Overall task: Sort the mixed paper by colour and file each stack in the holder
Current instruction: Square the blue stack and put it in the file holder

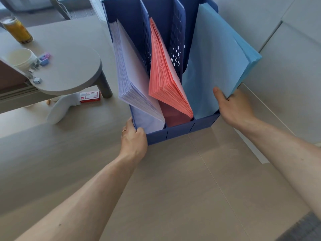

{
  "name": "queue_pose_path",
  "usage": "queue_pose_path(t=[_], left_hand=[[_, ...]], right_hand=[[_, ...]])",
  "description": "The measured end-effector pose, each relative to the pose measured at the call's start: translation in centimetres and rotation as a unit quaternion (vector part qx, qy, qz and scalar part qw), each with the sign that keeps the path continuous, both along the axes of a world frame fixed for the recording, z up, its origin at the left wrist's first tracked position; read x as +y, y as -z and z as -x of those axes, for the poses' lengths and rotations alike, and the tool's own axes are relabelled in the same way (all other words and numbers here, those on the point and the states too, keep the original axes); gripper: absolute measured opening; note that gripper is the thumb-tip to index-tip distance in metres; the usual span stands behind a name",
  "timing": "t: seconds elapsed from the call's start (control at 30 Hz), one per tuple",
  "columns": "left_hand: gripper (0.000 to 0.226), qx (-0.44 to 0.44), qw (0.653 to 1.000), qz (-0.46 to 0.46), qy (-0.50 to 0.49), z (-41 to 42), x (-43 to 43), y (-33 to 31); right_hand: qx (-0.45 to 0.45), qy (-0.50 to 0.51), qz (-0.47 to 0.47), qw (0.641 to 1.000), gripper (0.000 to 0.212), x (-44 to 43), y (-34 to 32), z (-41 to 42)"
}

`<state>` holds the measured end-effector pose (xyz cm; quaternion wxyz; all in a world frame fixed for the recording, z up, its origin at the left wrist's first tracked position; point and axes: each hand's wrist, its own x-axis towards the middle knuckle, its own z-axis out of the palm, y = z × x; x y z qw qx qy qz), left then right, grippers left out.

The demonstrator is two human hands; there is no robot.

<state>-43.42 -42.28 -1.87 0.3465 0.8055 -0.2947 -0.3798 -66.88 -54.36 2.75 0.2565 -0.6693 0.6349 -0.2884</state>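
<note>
Holder (173, 134) looks full; left hand (134, 140) grips its 7 o'clock corner, right hand (232, 108) pinches blue stack (217, 66) at 4 o'clock, probably needs nudging in.

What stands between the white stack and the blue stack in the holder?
The pink paper stack, in the middle compartment of the holder; head view.

One head-worn wide-angle view looks steeply down, close above the holder (180, 134).
</note>
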Motion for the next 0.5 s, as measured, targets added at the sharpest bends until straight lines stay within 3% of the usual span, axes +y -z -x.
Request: queue_pose_path(t=[0.13,0.27,0.5], left_hand=[[0.050,0.006,1.000,0.001,-0.003,0.0,0.1,0.0],[0.045,0.010,1.000,0.004,-0.012,0.2,0.2,0.2],[0.044,0.009,1.000,0.008,-0.017,0.3,0.2,0.5]], right_hand=[[-0.047,0.011,-0.046,0.998,0.035,1.0,1.7,0.1],[0.004,0.014,-0.041,0.999,0.046,1.1,2.7,-0.1],[0.029,0.003,-0.036,0.999,0.038,0.8,2.7,-0.1]])
